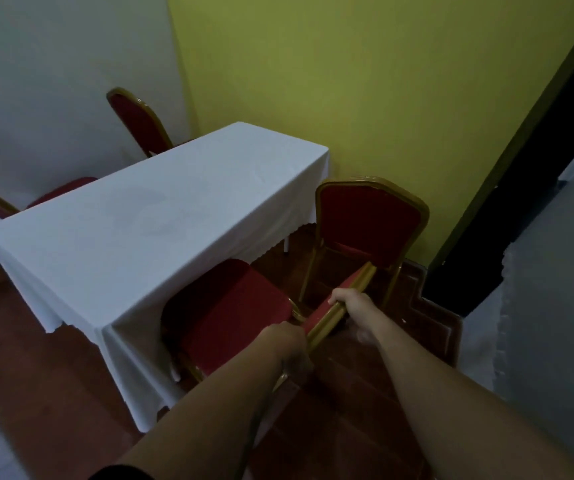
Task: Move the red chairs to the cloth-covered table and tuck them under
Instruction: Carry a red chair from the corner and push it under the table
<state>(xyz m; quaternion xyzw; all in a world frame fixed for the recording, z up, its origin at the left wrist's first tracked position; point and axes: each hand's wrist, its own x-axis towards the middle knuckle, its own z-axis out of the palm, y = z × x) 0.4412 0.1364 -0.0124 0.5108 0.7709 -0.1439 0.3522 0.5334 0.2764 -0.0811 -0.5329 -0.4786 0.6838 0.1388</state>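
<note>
A red chair with a gold frame stands at the near long side of the white cloth-covered table, its seat partly under the cloth's edge. My left hand grips the lower left of its backrest frame. My right hand is closed over the top rail of the same backrest. A second red chair stands at the table's right end, its back towards me. Two more red chairs sit on the far side: one backrest rises behind the table and one seat shows at the far left.
A yellow-green wall runs close behind the table's right end. A white wall is on the far side. A dark door frame and white drapery stand at the right. The floor is reddish-brown wood.
</note>
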